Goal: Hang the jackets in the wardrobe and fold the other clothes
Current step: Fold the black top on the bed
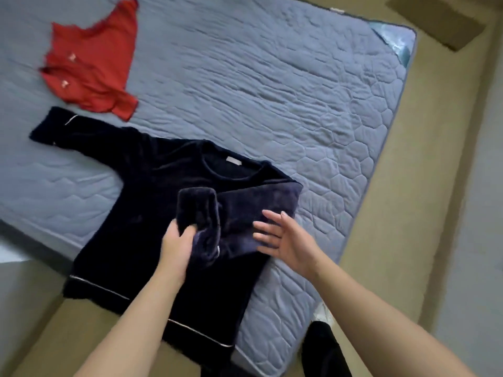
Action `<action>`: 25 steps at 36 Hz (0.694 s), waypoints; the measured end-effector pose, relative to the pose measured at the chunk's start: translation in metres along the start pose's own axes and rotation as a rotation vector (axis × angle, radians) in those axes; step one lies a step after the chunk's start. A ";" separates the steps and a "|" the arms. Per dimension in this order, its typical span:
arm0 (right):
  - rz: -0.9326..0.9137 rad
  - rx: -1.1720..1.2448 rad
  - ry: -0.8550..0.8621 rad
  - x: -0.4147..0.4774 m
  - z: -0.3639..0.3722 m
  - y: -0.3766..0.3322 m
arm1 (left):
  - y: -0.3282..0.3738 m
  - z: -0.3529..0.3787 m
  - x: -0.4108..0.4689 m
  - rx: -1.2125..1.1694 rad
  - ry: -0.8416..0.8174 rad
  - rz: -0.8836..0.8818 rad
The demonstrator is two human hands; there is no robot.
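A red top (92, 63) lies far left on the bed (272, 91), the navy sweater (141, 191) flat near its edge, where the left hand (177, 240) has its fingers gripping the folded-in sleeve (198, 210) and the right hand (283, 238) is spread open, likely to smooth the fold.

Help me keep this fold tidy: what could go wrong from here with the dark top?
The hem of the dark top hangs past the edge of the mattress, so the top may slide off.
The sleeve that the left hand grips is bunched; pressed flat like that, it could crease.
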State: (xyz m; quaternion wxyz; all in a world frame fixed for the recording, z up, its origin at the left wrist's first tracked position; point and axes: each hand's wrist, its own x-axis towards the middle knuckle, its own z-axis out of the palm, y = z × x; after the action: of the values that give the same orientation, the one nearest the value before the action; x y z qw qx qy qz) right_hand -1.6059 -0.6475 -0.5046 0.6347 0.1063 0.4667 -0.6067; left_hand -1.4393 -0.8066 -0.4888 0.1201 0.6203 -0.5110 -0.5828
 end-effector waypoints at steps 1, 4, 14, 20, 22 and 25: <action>0.019 -0.045 0.043 0.005 0.009 0.011 | -0.010 -0.028 0.008 0.074 0.099 -0.018; 0.081 -0.200 0.177 0.019 0.026 0.041 | -0.041 -0.092 0.020 0.277 0.380 -0.111; 0.150 -0.829 0.442 0.072 -0.013 0.027 | -0.123 -0.006 0.024 0.193 -0.067 -0.282; -0.049 -1.454 0.432 0.147 -0.073 -0.040 | -0.141 0.116 0.045 -0.127 -0.200 -0.533; -0.152 -1.586 0.385 0.173 -0.086 -0.060 | -0.148 0.149 0.055 -0.262 -0.163 -0.557; -0.258 -1.684 0.265 0.210 -0.094 -0.083 | -0.158 0.186 0.071 -0.470 -0.114 -0.613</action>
State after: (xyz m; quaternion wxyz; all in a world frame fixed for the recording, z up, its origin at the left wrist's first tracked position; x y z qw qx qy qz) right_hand -1.7583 -0.7424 -0.6716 0.3684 -0.3835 0.8399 -0.1086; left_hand -1.5326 -0.7077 -0.7035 0.0506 0.6665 -0.1603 -0.7263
